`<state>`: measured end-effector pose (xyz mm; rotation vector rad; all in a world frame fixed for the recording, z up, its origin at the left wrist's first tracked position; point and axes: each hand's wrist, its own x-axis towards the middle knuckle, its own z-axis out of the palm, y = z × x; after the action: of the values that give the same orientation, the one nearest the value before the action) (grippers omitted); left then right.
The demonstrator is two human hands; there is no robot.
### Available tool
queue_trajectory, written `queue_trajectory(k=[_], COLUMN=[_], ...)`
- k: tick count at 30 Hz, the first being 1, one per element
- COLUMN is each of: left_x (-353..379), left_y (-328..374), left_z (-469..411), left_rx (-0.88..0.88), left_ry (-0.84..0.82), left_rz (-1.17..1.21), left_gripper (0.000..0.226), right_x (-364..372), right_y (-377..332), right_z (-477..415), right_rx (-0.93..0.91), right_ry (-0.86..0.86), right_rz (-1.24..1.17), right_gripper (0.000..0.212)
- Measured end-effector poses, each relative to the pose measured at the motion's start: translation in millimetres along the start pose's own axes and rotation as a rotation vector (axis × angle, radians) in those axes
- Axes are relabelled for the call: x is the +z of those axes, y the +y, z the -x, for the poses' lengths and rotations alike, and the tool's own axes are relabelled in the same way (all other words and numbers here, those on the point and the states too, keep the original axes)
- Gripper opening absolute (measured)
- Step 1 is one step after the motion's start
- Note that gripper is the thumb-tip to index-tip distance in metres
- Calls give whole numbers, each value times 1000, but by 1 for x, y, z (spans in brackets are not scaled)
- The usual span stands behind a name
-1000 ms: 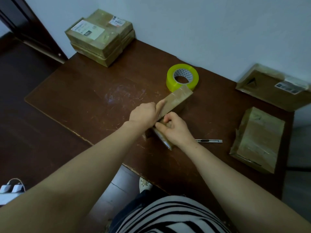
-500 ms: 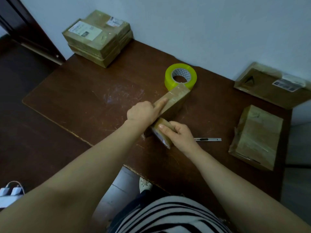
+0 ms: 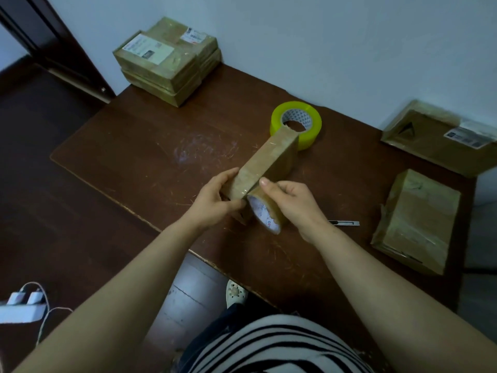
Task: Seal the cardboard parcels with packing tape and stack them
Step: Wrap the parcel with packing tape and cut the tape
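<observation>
On the brown tabletop (image 3: 150, 146), stacked parcels (image 3: 172, 74) at the far-left corner carry white labels (image 3: 148, 48), print unreadable. Mid-table, the left hand (image 3: 215, 203) grips the near end of a narrow parcel (image 3: 271, 160); the right hand (image 3: 295, 205) clasps a tape roll (image 3: 265, 211) against it.

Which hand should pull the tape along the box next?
Probably the right. The right hand grips the tape roll at the near end of the box; the left hand holds that box steady.

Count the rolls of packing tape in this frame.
2. A yellow roll lies flat on the table beyond the held parcel; a clear roll is in the right hand at the parcel's near end.
</observation>
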<state>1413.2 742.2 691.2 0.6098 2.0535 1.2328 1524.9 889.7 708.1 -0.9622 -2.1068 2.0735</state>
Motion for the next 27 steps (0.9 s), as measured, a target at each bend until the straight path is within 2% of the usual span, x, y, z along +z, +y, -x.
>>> queue_trajectory(k=[4, 6, 9, 11, 13, 16, 18, 20, 21, 25, 27], left_x=[0, 3, 11, 19, 27, 35, 39, 43, 44, 49, 51], left_y=[-17, -28, -35, -39, -45, -49, -48, -44, -43, -40, -38], left_z=[-5, -8, -15, -19, -20, -21, -21, -21, -21, -20, -20], left_rx=[-184, -238, -191, -203, -218, -239, -270, -295, -304, -326, -330], left_ry=[45, 74, 235, 259, 251, 329, 384, 427, 446, 497, 501], left_rz=[348, 406, 270, 216, 243, 287, 341, 377, 384, 415, 417], left_gripper=[54, 45, 36, 34, 31, 31, 31, 33, 33, 35, 35], right_x=[-1, 7, 22, 29, 33, 31, 26, 17, 11, -20, -24], right_y=[-13, -12, -12, -12, -10, -3, -1, -1, 1, 25, 38], right_z=[-8, -13, -27, -37, -44, -43, -36, -22, -11, 38, 49], right_rx=[48, 19, -17, -12, 19, 65, 5, -135, -169, -12, 58], right_ry=[-72, -109, -76, -84, -114, -128, -136, -151, -145, -87, -95], right_rz=[-2, -27, 8, 73, 106, 62, 26, 122, 189, 509, 591], right_gripper=[23, 19, 25, 29, 31, 33, 40, 46, 41, 12, 16])
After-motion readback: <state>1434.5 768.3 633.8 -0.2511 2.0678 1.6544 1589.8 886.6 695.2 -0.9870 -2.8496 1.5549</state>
